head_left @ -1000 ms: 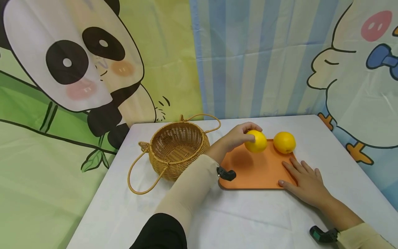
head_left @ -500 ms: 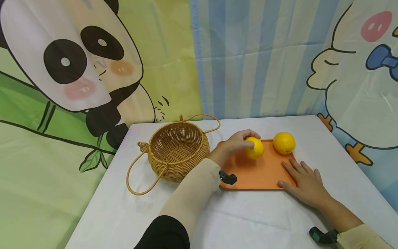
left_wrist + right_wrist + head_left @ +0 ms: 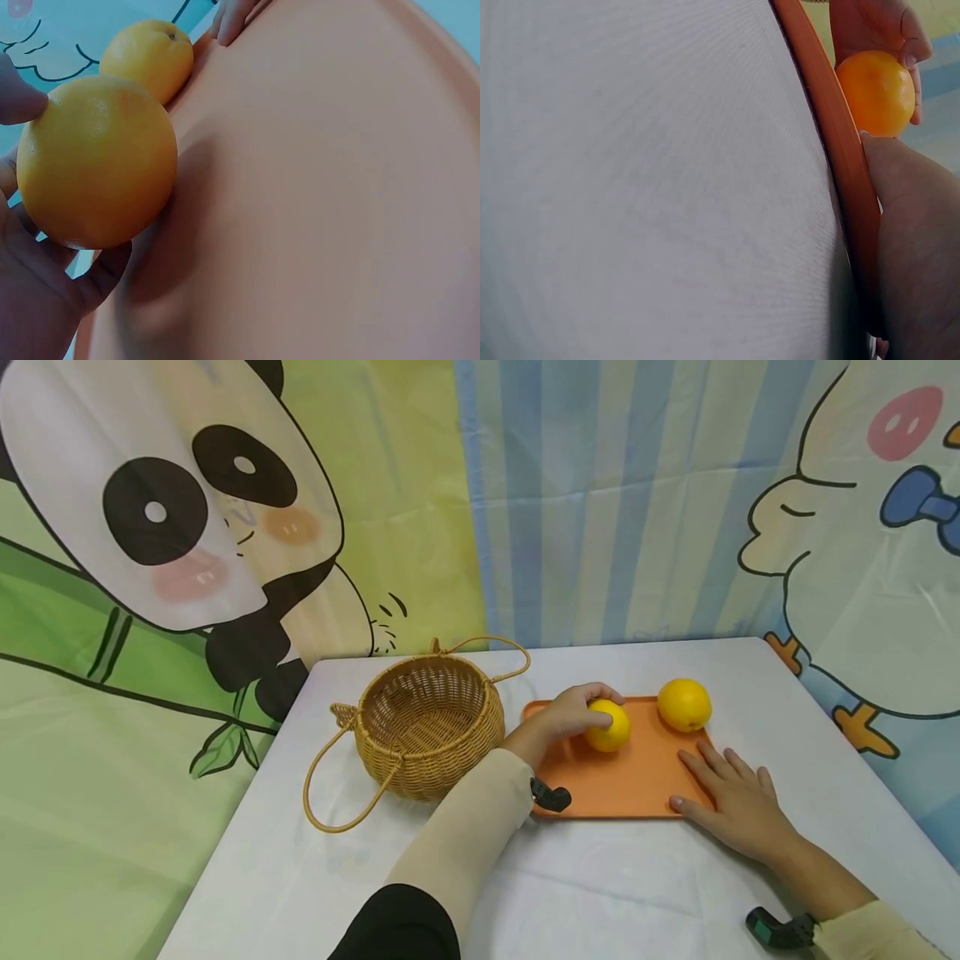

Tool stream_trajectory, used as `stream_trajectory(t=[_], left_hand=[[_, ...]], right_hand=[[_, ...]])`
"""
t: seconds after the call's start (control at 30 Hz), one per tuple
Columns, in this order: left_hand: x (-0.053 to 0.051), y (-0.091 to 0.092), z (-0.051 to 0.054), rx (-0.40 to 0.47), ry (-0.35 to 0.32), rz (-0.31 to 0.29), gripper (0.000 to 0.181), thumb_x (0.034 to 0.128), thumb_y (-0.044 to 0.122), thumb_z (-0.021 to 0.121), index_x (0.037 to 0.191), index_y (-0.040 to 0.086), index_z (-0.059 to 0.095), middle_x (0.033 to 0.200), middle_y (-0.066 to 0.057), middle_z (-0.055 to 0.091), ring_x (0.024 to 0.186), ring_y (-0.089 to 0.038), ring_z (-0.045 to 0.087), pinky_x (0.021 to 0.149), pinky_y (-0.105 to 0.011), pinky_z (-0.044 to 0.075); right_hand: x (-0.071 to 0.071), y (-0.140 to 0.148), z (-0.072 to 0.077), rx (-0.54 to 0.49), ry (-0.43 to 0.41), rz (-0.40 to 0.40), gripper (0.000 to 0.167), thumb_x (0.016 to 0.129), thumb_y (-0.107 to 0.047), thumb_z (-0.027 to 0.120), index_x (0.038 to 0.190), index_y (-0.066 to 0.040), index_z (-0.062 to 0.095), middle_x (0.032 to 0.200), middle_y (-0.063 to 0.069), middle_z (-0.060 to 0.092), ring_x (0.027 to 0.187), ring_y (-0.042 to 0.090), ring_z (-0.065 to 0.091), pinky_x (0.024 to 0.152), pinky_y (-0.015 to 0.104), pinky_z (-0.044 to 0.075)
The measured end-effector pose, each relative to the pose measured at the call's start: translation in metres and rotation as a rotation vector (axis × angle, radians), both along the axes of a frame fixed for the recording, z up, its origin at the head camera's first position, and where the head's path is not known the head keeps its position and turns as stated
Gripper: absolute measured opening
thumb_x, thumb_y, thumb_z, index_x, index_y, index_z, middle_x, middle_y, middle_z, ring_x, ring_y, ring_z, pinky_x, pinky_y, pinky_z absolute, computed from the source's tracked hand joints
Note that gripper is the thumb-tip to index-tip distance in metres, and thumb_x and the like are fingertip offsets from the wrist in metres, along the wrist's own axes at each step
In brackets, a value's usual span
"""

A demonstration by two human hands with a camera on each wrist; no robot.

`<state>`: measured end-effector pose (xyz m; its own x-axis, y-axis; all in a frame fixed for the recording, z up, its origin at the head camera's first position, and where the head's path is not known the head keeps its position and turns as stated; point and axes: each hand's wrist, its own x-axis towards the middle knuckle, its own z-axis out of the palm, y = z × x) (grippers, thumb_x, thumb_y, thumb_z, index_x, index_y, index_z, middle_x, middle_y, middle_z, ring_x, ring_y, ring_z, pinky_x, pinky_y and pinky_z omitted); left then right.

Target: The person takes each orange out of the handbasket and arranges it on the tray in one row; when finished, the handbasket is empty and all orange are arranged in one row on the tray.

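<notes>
My left hand (image 3: 570, 713) grips an orange (image 3: 609, 733) between thumb and fingers, over the left part of an orange-coloured tray (image 3: 618, 789). In the left wrist view the held orange (image 3: 97, 161) throws a shadow on the tray; whether it touches the surface I cannot tell. A second orange (image 3: 684, 705) sits at the tray's far right corner. My right hand (image 3: 742, 808) rests on the tray's right edge, fingers extended and spread. From the right wrist, its thumb (image 3: 911, 176) lies along the tray rim (image 3: 840, 135).
A round wicker basket (image 3: 420, 781) with two looped handles stands left of the tray, close beside my left forearm. White cloth (image 3: 600, 885) covers the table. Cartoon-printed curtains (image 3: 585, 527) hang behind its far edge.
With the orange in its grip, my left hand has come lower and slightly left over the tray. The right hand, the second orange and the basket have stayed in place.
</notes>
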<state>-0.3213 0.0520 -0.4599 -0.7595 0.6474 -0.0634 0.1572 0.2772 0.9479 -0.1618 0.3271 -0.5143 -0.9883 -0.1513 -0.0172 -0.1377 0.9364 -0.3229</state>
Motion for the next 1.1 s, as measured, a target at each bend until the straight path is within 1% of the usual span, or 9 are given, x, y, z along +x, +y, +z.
stream_trajectory(t=[0.2,0.33,0.47,0.63,0.8,0.97,1.1], left_hand=[[0.002,-0.0011,-0.0039,0.005,-0.023,0.03,0.049,0.0883,0.007,0.071,0.137,0.005,0.067,0.116,0.004,0.064,0.096,-0.015,0.06,0.082,-0.025,0.053],[0.0019,-0.0017,-0.0056,0.012,-0.014,0.061,0.05,0.0878,0.008,0.071,0.138,0.006,0.068,0.114,0.005,0.065,0.094,-0.016,0.06,0.081,-0.026,0.053],[0.0016,-0.0024,-0.006,0.03,0.023,0.106,0.05,0.0874,0.008,0.069,0.137,0.007,0.071,0.114,0.004,0.065,0.092,-0.015,0.059,0.08,-0.028,0.052],[0.0009,-0.0022,-0.0068,0.008,0.088,0.167,0.049,0.0882,0.011,0.07,0.137,0.009,0.072,0.122,0.005,0.064,0.096,-0.015,0.058,0.081,-0.028,0.052],[0.0002,-0.0011,-0.01,-0.008,0.115,0.256,0.047,0.0889,0.012,0.072,0.136,0.013,0.073,0.13,0.006,0.064,0.103,-0.014,0.058,0.085,-0.029,0.053],[0.0009,0.0002,-0.0099,-0.012,0.132,0.295,0.045,0.0901,0.012,0.072,0.135,0.013,0.074,0.135,0.003,0.062,0.106,-0.015,0.058,0.09,-0.03,0.054],[0.0007,0.0007,-0.0092,-0.052,0.161,0.36,0.044,0.0896,0.015,0.074,0.134,0.016,0.076,0.135,0.003,0.062,0.107,-0.015,0.058,0.09,-0.029,0.053]], right_hand=[[0.0009,0.0013,-0.0003,-0.004,0.003,0.006,0.094,0.099,-0.073,0.056,0.167,-0.011,0.036,0.172,0.03,0.019,0.149,0.067,0.015,0.107,0.089,-0.003],[0.0017,0.0007,0.0004,-0.011,0.007,0.009,0.094,0.099,-0.073,0.056,0.167,-0.011,0.036,0.172,0.03,0.02,0.149,0.066,0.015,0.107,0.089,-0.003],[0.0015,0.0004,0.0003,-0.013,0.016,0.012,0.093,0.099,-0.072,0.057,0.166,-0.011,0.037,0.172,0.029,0.021,0.149,0.066,0.016,0.108,0.089,-0.002],[0.0016,0.0003,-0.0003,-0.004,0.036,0.007,0.093,0.099,-0.072,0.058,0.165,-0.01,0.039,0.171,0.03,0.024,0.149,0.065,0.017,0.108,0.089,0.001],[0.0022,-0.0012,-0.0001,-0.001,0.042,-0.001,0.092,0.098,-0.071,0.06,0.164,-0.009,0.042,0.17,0.03,0.026,0.148,0.065,0.019,0.108,0.089,0.002],[0.0026,-0.0013,0.0006,0.004,0.038,-0.002,0.092,0.098,-0.07,0.06,0.164,-0.009,0.041,0.17,0.03,0.025,0.149,0.065,0.019,0.109,0.089,0.002],[0.0026,-0.0007,0.0013,0.005,0.028,0.0,0.092,0.099,-0.07,0.059,0.165,-0.01,0.04,0.17,0.03,0.024,0.149,0.065,0.018,0.109,0.089,0.001]])
